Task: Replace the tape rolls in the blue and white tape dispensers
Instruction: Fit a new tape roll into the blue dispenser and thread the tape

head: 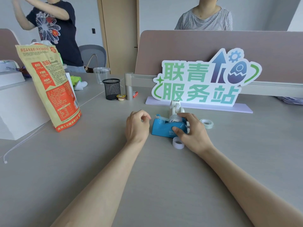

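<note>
Fingers (pixel 185 116) of your right hand (pixel 193 135) wrap the rear of the blue dispenser (pixel 161 129), with a loose roll (pixel 178 142) just beside that wrist. Your left hand (pixel 136 126) curls, apparently empty, by the cutter. Shift the wrist and that roll may skitter off; tug hard and you could knock the white dispenser (pixel 175 108) behind.

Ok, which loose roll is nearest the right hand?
The near roll, against the right hand in front of the blue dispenser; the other roll lies beyond the hand.
</note>
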A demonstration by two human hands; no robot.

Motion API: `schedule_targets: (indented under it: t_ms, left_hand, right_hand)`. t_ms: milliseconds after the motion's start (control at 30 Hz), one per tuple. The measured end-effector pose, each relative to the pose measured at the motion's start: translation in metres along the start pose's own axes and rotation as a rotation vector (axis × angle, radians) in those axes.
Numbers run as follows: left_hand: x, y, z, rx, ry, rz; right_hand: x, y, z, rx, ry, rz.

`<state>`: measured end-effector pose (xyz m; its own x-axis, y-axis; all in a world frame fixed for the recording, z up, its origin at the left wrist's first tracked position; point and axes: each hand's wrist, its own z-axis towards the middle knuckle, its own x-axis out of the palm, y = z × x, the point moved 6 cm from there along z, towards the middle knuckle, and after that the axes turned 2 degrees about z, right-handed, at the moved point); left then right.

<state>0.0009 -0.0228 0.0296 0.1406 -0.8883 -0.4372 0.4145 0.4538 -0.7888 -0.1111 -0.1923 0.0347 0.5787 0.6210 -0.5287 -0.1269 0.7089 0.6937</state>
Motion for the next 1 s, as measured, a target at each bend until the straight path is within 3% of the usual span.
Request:
schedule_targets:
  t_ms: [300, 667, 1000]
  left_hand:
    - [0.0010, 0.0045, 0.0009, -0.064, 0.011, -0.040]
    - [0.0073, -0.0042, -0.0041, -0.005, 0.092, 0.119]
    - [0.0099, -0.0007, -0.0082, -0.088, 0.194, 0.164]
  right_hand:
    - [-0.0001, -0.0013, -0.0003, -0.002, 0.002, 0.002]
    - [-0.0005, 0.0006, -0.0008, -0.002, -0.001, 0.005]
    - [-0.0001, 0.0004, -0.0007, 0.004, -0.002, 0.001]
